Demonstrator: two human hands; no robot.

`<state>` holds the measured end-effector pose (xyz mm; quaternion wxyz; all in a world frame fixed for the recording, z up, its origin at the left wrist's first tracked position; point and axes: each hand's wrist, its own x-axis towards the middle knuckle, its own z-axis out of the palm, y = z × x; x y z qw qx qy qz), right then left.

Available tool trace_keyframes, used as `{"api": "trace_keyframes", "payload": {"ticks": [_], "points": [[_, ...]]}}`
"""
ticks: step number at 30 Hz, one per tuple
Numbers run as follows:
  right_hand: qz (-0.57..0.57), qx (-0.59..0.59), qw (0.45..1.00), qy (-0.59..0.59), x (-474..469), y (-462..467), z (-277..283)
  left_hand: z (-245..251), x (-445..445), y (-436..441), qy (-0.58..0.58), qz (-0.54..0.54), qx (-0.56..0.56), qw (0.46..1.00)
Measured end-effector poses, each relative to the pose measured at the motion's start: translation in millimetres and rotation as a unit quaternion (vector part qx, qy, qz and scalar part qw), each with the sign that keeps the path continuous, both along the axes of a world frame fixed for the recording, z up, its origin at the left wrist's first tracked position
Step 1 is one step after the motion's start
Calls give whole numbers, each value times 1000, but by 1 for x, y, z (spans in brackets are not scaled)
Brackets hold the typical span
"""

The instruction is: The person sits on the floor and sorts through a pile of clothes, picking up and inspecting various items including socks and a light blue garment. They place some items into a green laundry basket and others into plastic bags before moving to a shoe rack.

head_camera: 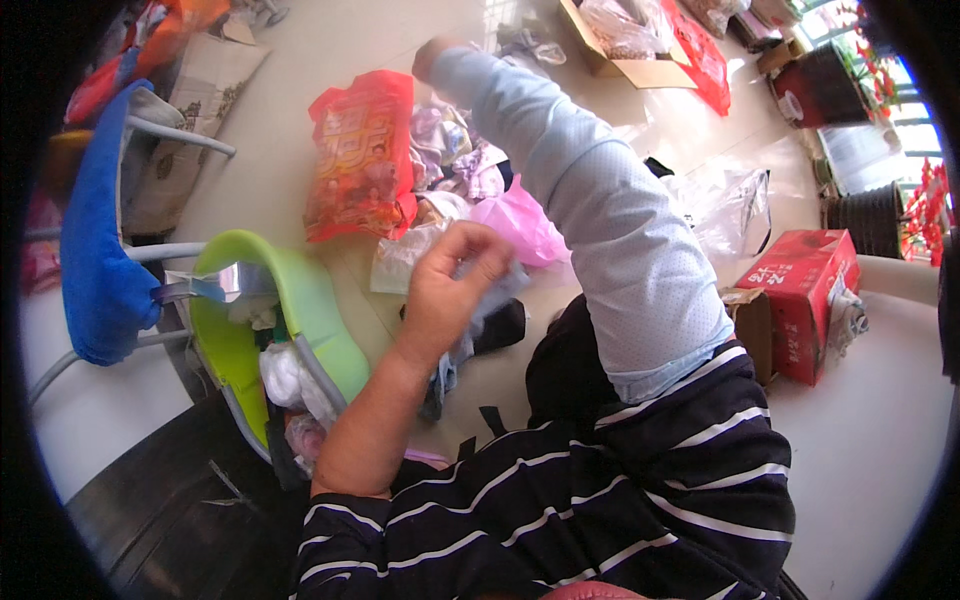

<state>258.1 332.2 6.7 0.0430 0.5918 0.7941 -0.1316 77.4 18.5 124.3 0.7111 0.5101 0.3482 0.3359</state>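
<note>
A light blue sleeve of finely perforated fabric covers my right arm from the striped shirt cuff almost to the wrist. Past its far end, my right hand is small and blurred, reaching forward over the tiled floor; its fingers cannot be made out. My left hand, bare-armed, hovers in front of my body with thumb and fingers curled. Blurred bluish fabric shows beside and below those fingers; whether they grip it is unclear. Beyond the left hand lie a pink plastic bag and a heap of patterned clothes.
A red printed bag lies beside the clothes. At left are a green plastic chair holding bundles and a blue padded seat. On the right stand a red carton, clear plastic wrapping and an open cardboard box.
</note>
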Motion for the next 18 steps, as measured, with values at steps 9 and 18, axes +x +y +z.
{"api": "trace_keyframes", "payload": {"ticks": [9,18], "points": [[-204,-62,975,-55,36,-28,62,73,2,-41,55,-118,306,943],[-148,-102,974,-139,26,5,16,56,7,-38,55,7,409,911]]}}
